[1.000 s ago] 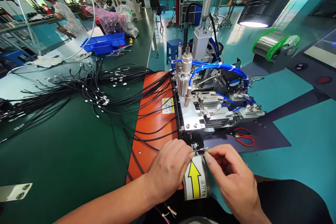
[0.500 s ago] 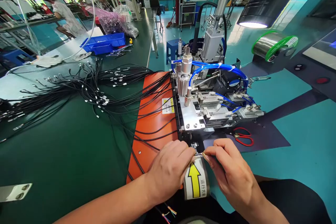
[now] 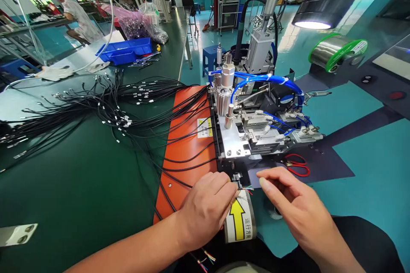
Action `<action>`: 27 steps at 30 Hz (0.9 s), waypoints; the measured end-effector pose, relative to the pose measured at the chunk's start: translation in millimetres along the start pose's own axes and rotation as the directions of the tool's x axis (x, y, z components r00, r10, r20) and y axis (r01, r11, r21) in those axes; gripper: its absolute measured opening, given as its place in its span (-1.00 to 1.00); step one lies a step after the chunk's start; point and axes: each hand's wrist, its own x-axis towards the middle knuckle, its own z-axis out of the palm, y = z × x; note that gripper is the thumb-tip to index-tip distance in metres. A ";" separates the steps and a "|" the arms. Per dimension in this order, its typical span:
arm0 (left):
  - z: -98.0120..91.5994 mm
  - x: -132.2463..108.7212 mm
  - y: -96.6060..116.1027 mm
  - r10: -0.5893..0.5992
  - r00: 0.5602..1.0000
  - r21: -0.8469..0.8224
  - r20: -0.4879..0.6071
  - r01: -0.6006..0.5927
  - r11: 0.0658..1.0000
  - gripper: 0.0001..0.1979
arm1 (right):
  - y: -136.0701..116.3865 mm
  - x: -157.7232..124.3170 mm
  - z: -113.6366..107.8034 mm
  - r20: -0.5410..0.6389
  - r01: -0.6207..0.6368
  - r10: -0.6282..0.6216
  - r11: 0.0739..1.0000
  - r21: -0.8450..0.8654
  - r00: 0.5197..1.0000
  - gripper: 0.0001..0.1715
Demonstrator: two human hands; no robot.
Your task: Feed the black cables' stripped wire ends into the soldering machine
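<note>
My left hand (image 3: 207, 209) is closed on a black cable, its fingertips at the front of the machine. Thin coloured wires (image 3: 247, 189) stick out from the cable end, just past those fingertips. My right hand (image 3: 296, 207) hangs to the right of the wires, not touching them; its thumb and forefinger are apart with nothing visible between them. Under the left fingers sits a round metal part with a white label and a yellow arrow (image 3: 237, 219). Close behind is the machine (image 3: 235, 138) with silver cylinders and blue air tubes.
Many black cables (image 3: 96, 104) lie across the green table (image 3: 80, 179) and orange plate (image 3: 182, 136). Red-handled scissors (image 3: 297, 165) rest right of the machine. A solder wire spool (image 3: 338, 53) and a lamp (image 3: 315, 4) stand above. Blue bins (image 3: 126, 51) and two people are farther back.
My right hand has let go at the cable end and moved right, its fingers parting. The coloured wires now show spread out. My left hand has stayed in place.
</note>
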 end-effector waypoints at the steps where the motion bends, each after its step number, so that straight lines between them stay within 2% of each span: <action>1: -0.3 0.2 0.3 -0.002 1.000 -0.002 -0.003 0.002 1.000 -0.83 | 2.0 -1.1 -0.2 0.072 -0.060 0.055 0.996 0.071 0.996 -0.70; 4: -0.2 0.6 0.4 0.003 1.000 -0.004 -0.009 -0.003 1.000 -0.82 | 3.4 -4.1 1.9 0.222 -0.205 0.155 0.953 0.223 0.963 -0.63; 8: 1.4 0.1 -0.9 0.022 1.000 -0.005 -0.019 -0.022 1.000 -0.83 | -1.4 -3.4 5.9 0.316 -0.296 0.210 0.921 0.253 0.925 -0.62; 14: 2.2 -1.4 -1.5 0.024 1.000 -0.009 0.000 -0.024 1.000 -0.81 | -2.4 1.6 10.4 0.332 -0.273 0.185 0.932 0.241 0.925 -0.69; 22: 2.9 -2.3 -2.4 0.022 1.000 -0.013 0.018 -0.022 1.000 -0.82 | -4.0 3.4 9.2 0.350 -0.271 0.185 0.938 0.217 0.918 -0.66; 27: 1.6 -3.9 -2.8 0.016 1.000 -0.022 0.017 -0.016 1.000 -0.89 | -4.3 5.9 8.7 0.364 -0.274 0.169 0.926 0.261 0.916 -0.65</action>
